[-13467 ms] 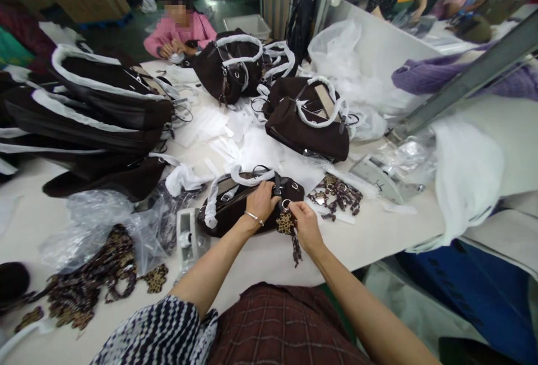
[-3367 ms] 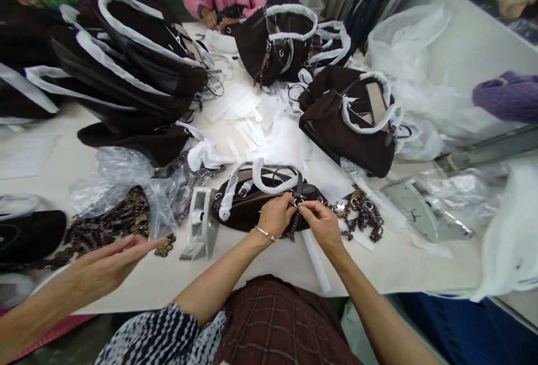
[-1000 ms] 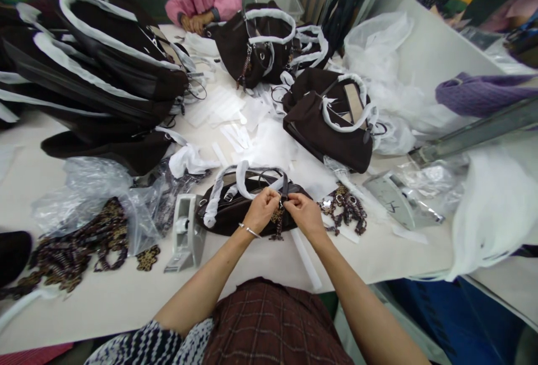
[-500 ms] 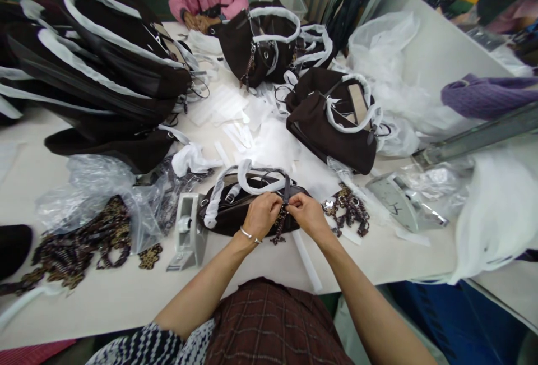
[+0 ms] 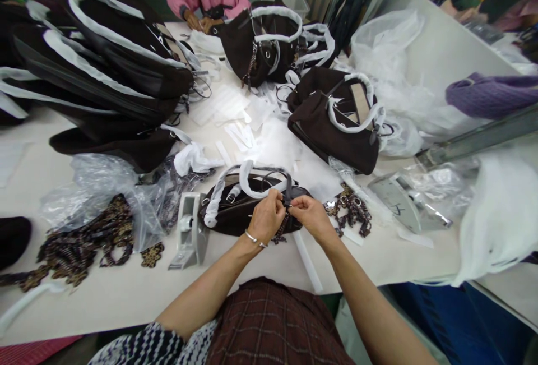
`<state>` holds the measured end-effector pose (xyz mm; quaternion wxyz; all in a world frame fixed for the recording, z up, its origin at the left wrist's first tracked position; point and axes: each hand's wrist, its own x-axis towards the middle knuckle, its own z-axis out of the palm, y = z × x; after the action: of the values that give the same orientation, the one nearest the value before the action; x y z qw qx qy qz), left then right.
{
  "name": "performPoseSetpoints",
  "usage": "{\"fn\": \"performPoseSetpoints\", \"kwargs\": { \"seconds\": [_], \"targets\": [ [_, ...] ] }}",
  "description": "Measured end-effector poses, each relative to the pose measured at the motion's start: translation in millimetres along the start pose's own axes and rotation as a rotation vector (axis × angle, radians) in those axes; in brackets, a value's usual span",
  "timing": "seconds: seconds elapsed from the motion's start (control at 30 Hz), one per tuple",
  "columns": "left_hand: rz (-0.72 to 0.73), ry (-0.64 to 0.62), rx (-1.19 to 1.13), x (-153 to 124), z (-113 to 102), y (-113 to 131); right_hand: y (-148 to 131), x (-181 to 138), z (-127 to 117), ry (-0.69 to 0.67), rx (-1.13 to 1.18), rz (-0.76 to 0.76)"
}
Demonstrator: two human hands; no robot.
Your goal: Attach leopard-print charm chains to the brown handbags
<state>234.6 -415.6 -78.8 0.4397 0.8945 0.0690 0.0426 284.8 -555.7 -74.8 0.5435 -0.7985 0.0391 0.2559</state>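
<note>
A small dark brown handbag [image 5: 229, 216] with white-wrapped handles lies on the white table [image 5: 126, 292] right in front of me. My left hand [image 5: 265, 218] and my right hand [image 5: 310, 216] meet at the bag's strap ring, both pinched closed. Between them hangs a leopard-print charm [image 5: 281, 231] on a chain, at the bag's front edge. My left wrist wears a thin silver bracelet.
A grey tape dispenser [image 5: 187, 230] stands left of the bag. Piles of leopard charms [image 5: 75, 247] and more charms [image 5: 351, 211] flank it. Stacked brown bags [image 5: 109, 84] fill the left, others [image 5: 334, 121] lie behind. A person in pink [image 5: 210, 0] sits at the far end.
My hands have stayed at the strap ring, shifting slightly to the right on it. Earlier, another person's hand reached in from the left; it is gone now.
</note>
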Motion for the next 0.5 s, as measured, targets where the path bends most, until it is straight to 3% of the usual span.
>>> {"fn": "performPoseSetpoints", "kwargs": {
  "seconds": [0.4,0.5],
  "targets": [
    [-0.097,-0.009,-0.109,-1,7,-7,-6,-1,-3,-0.149,0.240,0.124],
    [-0.098,-0.001,-0.145,-6,8,-10,-4,1,-1,-0.168,0.179,0.160]
  ]
}}
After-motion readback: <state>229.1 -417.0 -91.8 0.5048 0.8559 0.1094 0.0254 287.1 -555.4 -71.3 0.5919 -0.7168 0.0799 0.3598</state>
